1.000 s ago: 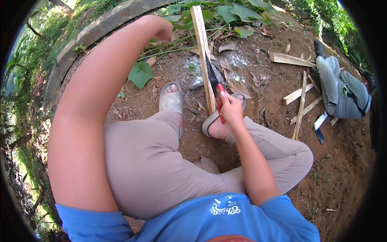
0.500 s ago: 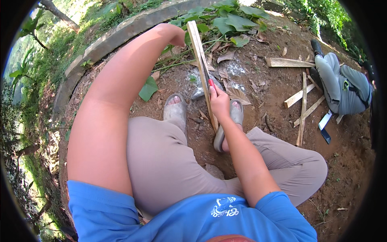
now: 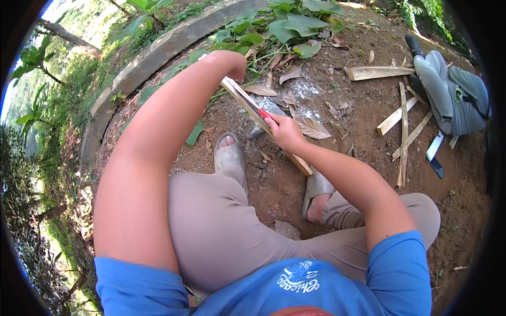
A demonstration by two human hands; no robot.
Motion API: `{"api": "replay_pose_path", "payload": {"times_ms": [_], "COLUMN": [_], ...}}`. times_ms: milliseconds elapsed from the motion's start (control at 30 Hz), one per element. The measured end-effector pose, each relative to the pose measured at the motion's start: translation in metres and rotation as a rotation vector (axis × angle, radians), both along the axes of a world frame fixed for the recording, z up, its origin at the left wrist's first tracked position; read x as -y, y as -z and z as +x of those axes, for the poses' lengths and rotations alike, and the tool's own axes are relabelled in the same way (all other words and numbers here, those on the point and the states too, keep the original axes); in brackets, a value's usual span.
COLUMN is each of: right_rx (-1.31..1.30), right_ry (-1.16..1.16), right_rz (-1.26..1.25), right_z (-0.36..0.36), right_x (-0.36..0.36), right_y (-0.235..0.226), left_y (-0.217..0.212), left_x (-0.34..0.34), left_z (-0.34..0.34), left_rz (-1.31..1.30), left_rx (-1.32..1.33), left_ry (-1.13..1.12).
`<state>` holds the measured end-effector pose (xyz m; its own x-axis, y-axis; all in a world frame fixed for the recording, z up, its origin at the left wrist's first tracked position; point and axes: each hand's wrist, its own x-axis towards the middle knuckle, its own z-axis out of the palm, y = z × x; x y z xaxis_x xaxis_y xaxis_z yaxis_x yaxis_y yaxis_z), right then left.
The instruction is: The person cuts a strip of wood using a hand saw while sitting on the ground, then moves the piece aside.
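Observation:
A long wooden strip (image 3: 242,96) slants across the ground in front of me, its near end close to my right sandal. My right hand (image 3: 287,134) is closed round the red handle of a slim tool (image 3: 264,113), which lies along the strip; its narrow dark part runs up the wood, and I cannot make out its exact kind. My left hand (image 3: 237,66) bends over at the strip's far part; its fingers are hidden behind the wrist. Beneath the strip sits a grey stone (image 3: 256,131) with white powder around it.
At the right, a person in grey trousers (image 3: 435,95) is beside several wooden pieces (image 3: 405,131). A flat white-and-dark object (image 3: 435,154) lies near them. Leafy vines (image 3: 295,26) and a curved concrete kerb (image 3: 153,58) border the far side. A rock (image 3: 287,229) lies between my legs.
The strip has swung from nearly straight ahead to a slant, far end leftward and near end rightward. Both hands moved with it, and my right foot shifted right and nearer.

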<state>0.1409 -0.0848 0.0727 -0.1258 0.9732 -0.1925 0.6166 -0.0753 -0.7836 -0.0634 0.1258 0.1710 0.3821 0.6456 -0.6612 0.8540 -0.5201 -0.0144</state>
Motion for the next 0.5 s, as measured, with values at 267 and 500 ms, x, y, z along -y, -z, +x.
{"api": "replay_pose_path", "payload": {"times_ms": [267,500], "right_rx": [0.084,0.067], "right_ry": [-0.029,-0.108], "right_rz": [-0.094,-0.077], "right_z": [0.006,0.011], "right_x": [-0.016,-0.014], "right_y": [-0.013,-0.004], "left_y": [0.066,0.107], "left_x": [0.057,0.049], "left_z": [-0.088,-0.080], "left_rz": [0.550,0.695], "left_rx": [0.000,0.145], "left_ry": [0.156,0.286]}}
